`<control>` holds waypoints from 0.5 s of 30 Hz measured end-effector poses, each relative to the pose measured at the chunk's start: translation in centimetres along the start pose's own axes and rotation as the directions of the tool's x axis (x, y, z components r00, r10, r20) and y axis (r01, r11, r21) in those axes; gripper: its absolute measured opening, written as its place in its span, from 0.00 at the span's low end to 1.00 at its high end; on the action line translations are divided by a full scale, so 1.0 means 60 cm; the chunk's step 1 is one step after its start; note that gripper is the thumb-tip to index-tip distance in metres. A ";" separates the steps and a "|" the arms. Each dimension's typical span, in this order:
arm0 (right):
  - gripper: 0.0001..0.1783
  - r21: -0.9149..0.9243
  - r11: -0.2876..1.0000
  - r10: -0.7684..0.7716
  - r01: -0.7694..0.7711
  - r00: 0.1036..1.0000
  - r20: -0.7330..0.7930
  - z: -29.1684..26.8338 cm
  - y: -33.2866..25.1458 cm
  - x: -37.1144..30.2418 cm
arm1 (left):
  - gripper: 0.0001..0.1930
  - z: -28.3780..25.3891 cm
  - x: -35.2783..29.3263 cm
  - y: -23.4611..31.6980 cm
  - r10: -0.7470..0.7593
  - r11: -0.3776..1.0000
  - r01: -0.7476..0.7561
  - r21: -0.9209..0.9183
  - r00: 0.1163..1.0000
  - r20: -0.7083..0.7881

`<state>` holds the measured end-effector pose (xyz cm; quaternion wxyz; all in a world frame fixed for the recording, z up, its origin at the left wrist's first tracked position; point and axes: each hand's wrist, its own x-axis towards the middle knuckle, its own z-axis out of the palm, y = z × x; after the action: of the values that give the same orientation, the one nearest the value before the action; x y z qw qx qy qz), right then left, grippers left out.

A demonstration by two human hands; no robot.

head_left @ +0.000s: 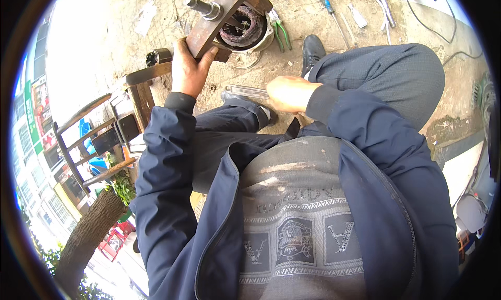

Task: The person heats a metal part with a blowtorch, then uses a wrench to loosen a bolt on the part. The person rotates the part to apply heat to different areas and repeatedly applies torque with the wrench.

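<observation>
Opened round grey-cased electric motor with copper windings (245, 31), end cover already off and coils bared, lying on dusty concrete ground (313, 23) near its far edge, just beyond the knees. Rusty brown flat steel bar (211, 23) laid across the casing, steel shaft stub (203, 7) jutting past it. Left hand (189, 70) clamped around the bar's near end. Right hand (289, 93) closed over one end of a slim shiny metal tool (248, 91), held low above the ground. Rotor not seen; windings in place, so stripping judged partly done. Green-handled pliers (282, 33) and blue-handled screwdriver (329, 10) lying loose beside the motor. Motor's lower half hidden behind the bar; tool's kind unclear; right fingers tucked from view.
</observation>
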<state>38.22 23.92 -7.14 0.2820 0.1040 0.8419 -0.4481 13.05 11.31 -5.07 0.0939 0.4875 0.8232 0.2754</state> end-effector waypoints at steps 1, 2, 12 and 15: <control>0.15 0.106 0.994 0.033 -0.032 0.999 -0.016 0.009 -0.012 0.018 | 0.35 0.000 0.000 0.001 -0.013 1.000 0.013 -0.013 1.000 0.005; 0.16 0.230 0.972 0.042 -0.039 0.999 -0.006 0.019 -0.022 0.035 | 0.35 0.000 -0.001 0.002 -0.026 0.999 0.026 -0.029 1.000 0.016; 0.16 0.677 0.726 0.135 -0.120 0.990 0.030 0.082 -0.014 0.124 | 0.36 -0.003 0.001 0.006 -0.004 0.999 0.005 -0.051 1.000 0.021; 0.16 0.650 0.749 0.085 -0.126 0.992 0.095 0.093 -0.018 0.128 | 0.36 -0.004 -0.001 0.003 -0.045 0.998 0.047 -0.038 0.998 0.046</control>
<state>33.62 18.19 -13.21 0.2774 0.2301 0.6162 -0.7003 13.13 11.25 -4.79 0.1285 0.4726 0.8263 0.2783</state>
